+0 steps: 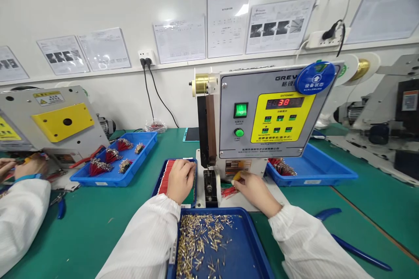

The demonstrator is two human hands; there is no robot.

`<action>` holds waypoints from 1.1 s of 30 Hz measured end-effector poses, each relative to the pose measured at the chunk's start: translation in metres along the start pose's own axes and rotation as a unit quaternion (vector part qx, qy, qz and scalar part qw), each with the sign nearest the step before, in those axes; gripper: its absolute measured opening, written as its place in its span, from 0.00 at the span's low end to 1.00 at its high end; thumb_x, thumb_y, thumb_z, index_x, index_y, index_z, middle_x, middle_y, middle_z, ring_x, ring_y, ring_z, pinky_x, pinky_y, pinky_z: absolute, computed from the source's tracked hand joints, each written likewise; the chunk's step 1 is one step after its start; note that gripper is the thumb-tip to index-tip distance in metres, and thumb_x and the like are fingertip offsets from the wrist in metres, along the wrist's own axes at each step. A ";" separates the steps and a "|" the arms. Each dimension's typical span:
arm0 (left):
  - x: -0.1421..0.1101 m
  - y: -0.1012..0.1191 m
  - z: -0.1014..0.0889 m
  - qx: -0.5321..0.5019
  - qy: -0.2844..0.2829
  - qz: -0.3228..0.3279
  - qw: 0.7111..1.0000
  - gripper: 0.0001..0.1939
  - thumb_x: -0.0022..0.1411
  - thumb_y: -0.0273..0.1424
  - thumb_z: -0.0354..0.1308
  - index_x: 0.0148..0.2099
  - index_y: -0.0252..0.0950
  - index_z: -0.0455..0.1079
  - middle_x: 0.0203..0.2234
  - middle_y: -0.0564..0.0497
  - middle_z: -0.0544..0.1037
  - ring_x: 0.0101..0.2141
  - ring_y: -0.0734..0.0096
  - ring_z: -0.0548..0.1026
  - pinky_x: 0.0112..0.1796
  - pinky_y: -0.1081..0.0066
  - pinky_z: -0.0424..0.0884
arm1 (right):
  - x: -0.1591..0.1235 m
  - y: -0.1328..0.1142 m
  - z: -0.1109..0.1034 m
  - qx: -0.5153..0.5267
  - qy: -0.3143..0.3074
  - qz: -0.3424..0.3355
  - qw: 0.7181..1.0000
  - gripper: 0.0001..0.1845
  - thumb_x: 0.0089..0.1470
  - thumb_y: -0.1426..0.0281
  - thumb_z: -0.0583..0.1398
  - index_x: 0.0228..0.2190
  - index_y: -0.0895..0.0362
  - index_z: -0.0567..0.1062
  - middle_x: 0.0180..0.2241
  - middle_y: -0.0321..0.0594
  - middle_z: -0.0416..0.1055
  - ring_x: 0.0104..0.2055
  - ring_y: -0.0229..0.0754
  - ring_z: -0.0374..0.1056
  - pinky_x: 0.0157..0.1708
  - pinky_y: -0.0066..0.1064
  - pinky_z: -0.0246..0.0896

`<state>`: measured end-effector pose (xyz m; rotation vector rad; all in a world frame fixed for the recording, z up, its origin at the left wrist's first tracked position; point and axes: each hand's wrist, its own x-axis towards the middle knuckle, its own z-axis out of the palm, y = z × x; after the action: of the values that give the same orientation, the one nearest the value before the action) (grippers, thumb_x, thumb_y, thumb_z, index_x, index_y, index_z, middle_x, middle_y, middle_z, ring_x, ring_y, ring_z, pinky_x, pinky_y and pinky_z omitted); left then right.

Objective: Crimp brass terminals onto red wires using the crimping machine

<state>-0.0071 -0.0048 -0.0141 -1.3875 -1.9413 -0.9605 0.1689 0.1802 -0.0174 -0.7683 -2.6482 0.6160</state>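
Bright, even light falls from above, leaving only soft shadows under the left hand [180,181] and right hand [257,192]. Glare whitens a wall sheet [241,9]. Wide-angle distortion bows the wall [108,100] and counter [91,231] toward the edges; focus stays sharp, without visible blur.

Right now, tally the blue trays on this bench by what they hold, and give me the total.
Bundled red wires: 2 (left tray, right tray)
Rows of red wires: 1 (middle tray)
Loose brass pins: 1 (front tray)
Total: 4 trays
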 end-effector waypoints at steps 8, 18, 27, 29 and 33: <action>-0.001 -0.062 -0.021 0.175 -0.157 -0.200 0.951 0.12 0.65 0.27 0.50 0.41 0.37 0.76 0.35 0.45 0.76 0.38 0.60 0.71 0.41 0.64 0.68 | -0.012 -0.009 -0.015 -0.007 0.013 -0.056 0.998 0.10 0.58 0.67 0.55 0.29 0.58 0.73 0.29 0.45 0.73 0.31 0.47 0.68 0.30 0.32 0.55; -0.011 -0.080 -0.018 0.212 -0.248 -0.270 0.906 0.11 0.60 0.23 0.53 0.35 0.39 0.77 0.32 0.47 0.76 0.37 0.64 0.72 0.39 0.69 0.64 | -0.062 -0.068 0.001 -0.031 -0.229 -0.215 0.949 0.14 0.47 0.71 0.62 0.19 0.57 0.61 0.22 0.35 0.65 0.22 0.37 0.57 0.23 0.28 0.41; -0.009 -0.076 -0.017 0.215 -0.250 -0.268 0.905 0.12 0.61 0.20 0.49 0.32 0.36 0.72 0.32 0.45 0.74 0.38 0.62 0.70 0.39 0.67 0.63 | -0.060 -0.062 0.008 0.037 -0.240 -0.208 0.948 0.13 0.50 0.75 0.58 0.20 0.57 0.59 0.24 0.34 0.65 0.25 0.36 0.59 0.25 0.27 0.45; -0.010 -0.076 -0.018 0.216 -0.245 -0.267 0.907 0.12 0.60 0.19 0.49 0.32 0.36 0.72 0.32 0.45 0.74 0.38 0.62 0.70 0.40 0.67 0.63 | -0.061 -0.061 0.008 0.039 -0.241 -0.212 0.946 0.12 0.50 0.75 0.58 0.21 0.56 0.59 0.24 0.33 0.65 0.24 0.36 0.58 0.25 0.27 0.45; -0.008 -0.073 -0.018 0.213 -0.228 -0.273 0.910 0.11 0.61 0.18 0.50 0.35 0.35 0.71 0.33 0.44 0.75 0.37 0.62 0.70 0.38 0.67 0.63 | -0.061 -0.061 0.005 0.043 -0.235 -0.222 0.945 0.11 0.51 0.75 0.56 0.21 0.56 0.59 0.24 0.34 0.65 0.25 0.36 0.60 0.25 0.27 0.47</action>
<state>-0.0729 -0.0390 -0.0266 -0.8726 -2.7765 -0.3849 0.1897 0.0973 -0.0031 0.0286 -3.0414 0.8583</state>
